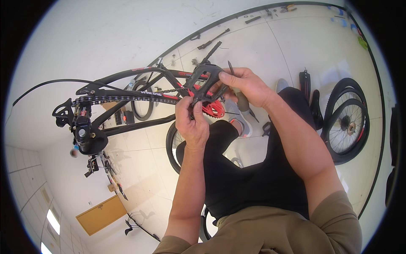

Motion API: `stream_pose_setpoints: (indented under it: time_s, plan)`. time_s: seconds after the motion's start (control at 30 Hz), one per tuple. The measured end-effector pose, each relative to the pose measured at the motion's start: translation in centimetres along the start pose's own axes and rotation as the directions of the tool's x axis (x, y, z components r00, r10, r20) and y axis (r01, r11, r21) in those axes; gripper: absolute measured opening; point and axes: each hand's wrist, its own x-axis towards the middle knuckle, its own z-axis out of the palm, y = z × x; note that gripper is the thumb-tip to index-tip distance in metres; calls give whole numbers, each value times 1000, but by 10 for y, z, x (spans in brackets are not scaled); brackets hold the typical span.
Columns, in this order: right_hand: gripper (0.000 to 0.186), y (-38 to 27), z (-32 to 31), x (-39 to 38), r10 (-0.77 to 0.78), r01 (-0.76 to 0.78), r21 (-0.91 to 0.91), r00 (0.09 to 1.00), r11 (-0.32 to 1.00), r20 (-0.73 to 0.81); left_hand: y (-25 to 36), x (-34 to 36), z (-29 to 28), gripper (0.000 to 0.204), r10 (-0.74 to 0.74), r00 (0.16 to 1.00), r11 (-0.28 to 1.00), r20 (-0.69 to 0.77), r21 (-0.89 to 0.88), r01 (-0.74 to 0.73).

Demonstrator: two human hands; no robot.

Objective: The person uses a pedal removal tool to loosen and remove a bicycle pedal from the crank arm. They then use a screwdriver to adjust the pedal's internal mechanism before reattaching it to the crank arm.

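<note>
A black bicycle frame (141,94) with red accents and a chain (127,99) spans the upper left. Over its red chainring (215,109) is a black pedal (205,74). My left hand (192,122) pinches the pedal's lower end near the crank. My right hand (248,86) has its thumb on the pedal's right side and also holds a long tool (242,100) with a grey-brown handle and a pointed metal end rising beside the thumb. Exactly where the pedal meets the crank is hidden by my fingers.
Wheels (344,127) and a black saddle (315,108) lie at the right. Several loose parts and tools (253,19) lie along the top. Another pedal (266,128) lies near my shoe (243,127). More bicycle parts (110,169) and a wooden door (100,215) show lower left.
</note>
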Motion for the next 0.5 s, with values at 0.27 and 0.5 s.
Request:
stream_pose_setpoints:
  time_s: [0.27, 0.5]
  plan:
    - [39, -3, 4, -1, 55, -56, -36, 998, 998, -25, 8, -3, 10, 23, -77, 996, 992, -45, -101, 73]
    - [37, -4, 6, -2, 66, -67, -28, 997, 997, -31, 0, -3, 8, 23, -45, 998, 998, -47, -47, 43]
